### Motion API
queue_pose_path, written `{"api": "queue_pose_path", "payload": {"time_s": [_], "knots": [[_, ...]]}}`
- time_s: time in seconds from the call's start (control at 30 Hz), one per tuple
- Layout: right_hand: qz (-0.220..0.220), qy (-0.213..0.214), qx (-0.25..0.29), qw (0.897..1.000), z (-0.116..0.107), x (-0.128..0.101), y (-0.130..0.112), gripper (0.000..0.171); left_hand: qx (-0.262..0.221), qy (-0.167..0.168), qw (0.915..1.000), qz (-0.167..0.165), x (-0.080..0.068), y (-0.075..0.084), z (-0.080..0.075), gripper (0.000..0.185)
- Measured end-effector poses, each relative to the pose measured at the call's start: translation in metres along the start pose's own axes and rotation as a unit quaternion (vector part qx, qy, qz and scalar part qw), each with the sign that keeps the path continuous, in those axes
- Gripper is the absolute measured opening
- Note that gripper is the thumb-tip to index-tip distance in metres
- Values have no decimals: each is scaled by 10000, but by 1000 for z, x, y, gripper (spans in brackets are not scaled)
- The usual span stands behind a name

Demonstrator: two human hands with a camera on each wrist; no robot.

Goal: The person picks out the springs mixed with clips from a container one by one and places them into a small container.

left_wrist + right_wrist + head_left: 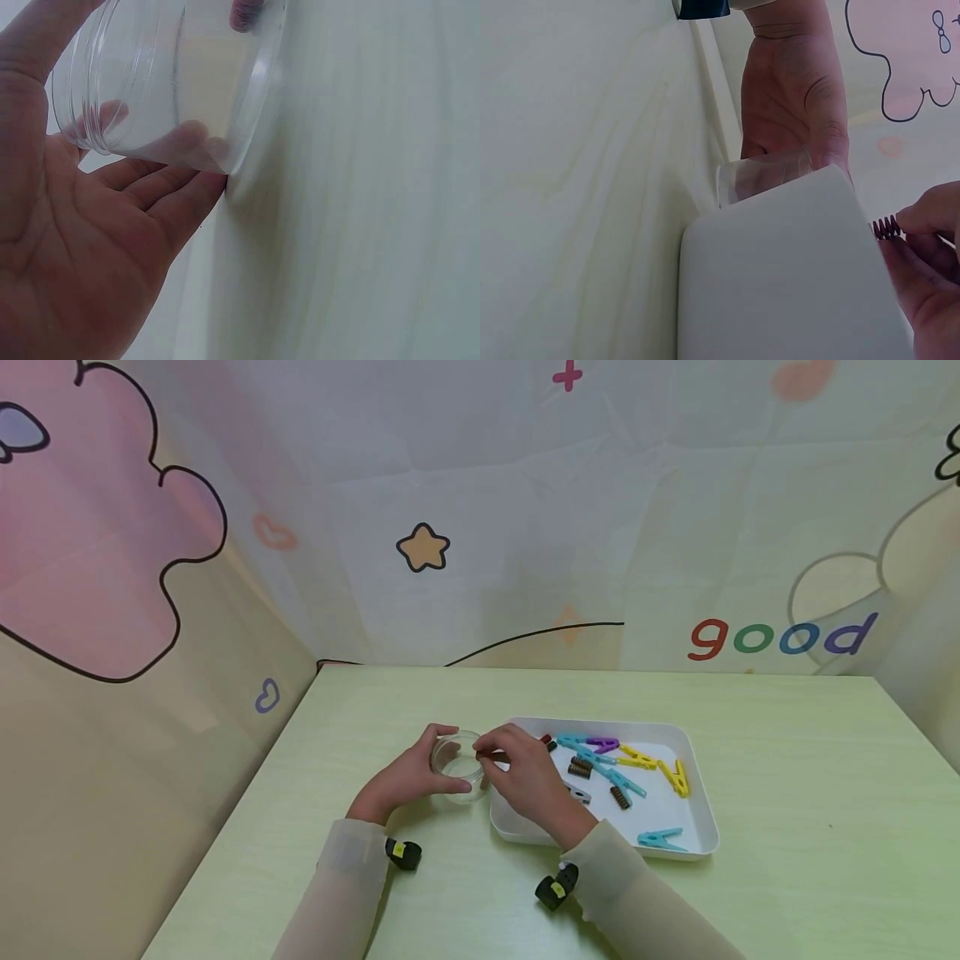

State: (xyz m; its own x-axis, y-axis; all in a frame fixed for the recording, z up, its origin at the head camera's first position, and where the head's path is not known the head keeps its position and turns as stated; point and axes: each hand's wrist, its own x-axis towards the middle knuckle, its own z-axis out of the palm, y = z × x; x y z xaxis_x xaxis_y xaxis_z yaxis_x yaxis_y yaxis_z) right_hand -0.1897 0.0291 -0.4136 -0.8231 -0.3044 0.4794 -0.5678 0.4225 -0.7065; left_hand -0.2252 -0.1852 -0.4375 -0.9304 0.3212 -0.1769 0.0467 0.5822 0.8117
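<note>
In the head view my left hand (405,779) grips a clear, lidless plastic jar (154,75), its thumb and fingers spread round the side. The jar stands on the table, just left of the white tray. My right hand (531,779) is at the jar's mouth, over the tray's left edge. Between its thumb and fingertips it pinches a small dark coil spring (886,228), plain to see in the right wrist view. The left wrist view shows the jar's threaded neck and the left fingers through its wall.
The white tray (701,827) holds blue clothespins (660,838), yellow clothespins (675,777), a purple clothespin (603,744) and more dark springs (619,797). Its left part is hidden behind the right hand. A printed cloth backdrop (495,527) rises behind the pale table (795,827).
</note>
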Motion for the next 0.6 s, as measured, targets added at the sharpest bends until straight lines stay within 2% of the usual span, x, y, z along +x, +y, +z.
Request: {"api": "queue_pose_path", "payload": {"time_s": [0.6], "knots": [[54,-182,-21,9998,3,-2,1,14,62,46,9999,-90,-1,1,0,90]]}}
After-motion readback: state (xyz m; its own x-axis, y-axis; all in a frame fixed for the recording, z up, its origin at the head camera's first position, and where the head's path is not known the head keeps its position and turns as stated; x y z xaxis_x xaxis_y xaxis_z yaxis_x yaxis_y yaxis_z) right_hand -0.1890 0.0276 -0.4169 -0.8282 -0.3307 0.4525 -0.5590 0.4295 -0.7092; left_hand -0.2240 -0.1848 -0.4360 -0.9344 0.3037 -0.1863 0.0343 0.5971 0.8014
